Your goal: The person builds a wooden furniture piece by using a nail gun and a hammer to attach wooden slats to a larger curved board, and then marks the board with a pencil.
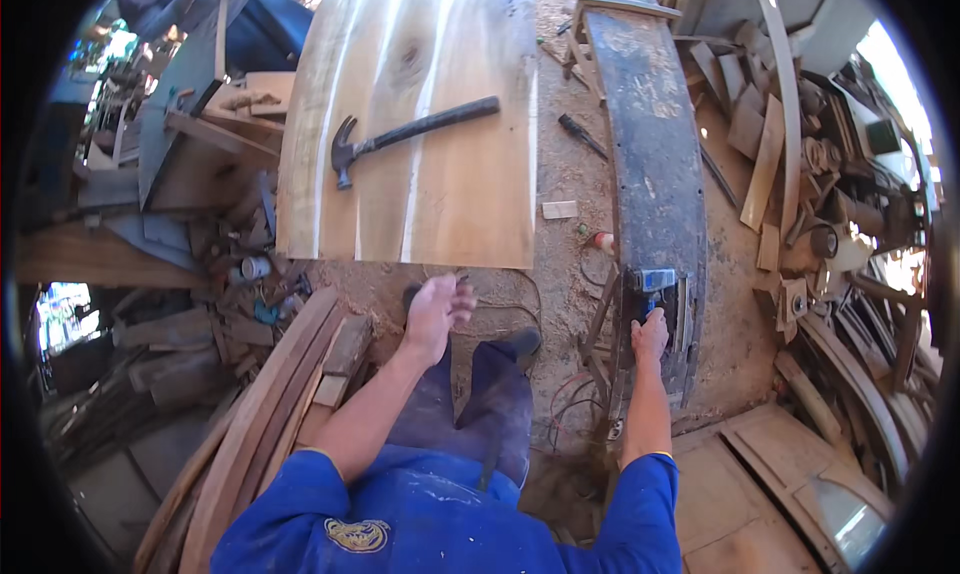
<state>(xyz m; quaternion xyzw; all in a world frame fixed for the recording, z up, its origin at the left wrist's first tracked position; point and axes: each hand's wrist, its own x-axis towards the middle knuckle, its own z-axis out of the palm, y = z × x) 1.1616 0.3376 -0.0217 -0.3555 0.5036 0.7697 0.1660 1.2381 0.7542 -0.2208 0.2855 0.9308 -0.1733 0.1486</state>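
My left hand (437, 316) is raised just below the wide wooden panel (465, 204), its fingers curled near a small dark item that I cannot make out. My right hand (648, 336) grips a blue-and-black power tool (655, 284), which rests at the near end of a long, dark, worn plank (645, 124) on wooden supports. On the pale-streaked panel lies a claw hammer (415, 127) with a dark handle. A dark narrow tool (580, 134) and a small wood block (558, 210) are between panel and plank.
Curved boards (265, 404) are stacked at my lower left. Scrap wood (765, 144) crowds the right side, with a framed panel (760, 494) at lower right. Cables (565, 404) lie on the shaving-strewn floor (730, 374). Another person (260, 24) is at the upper left.
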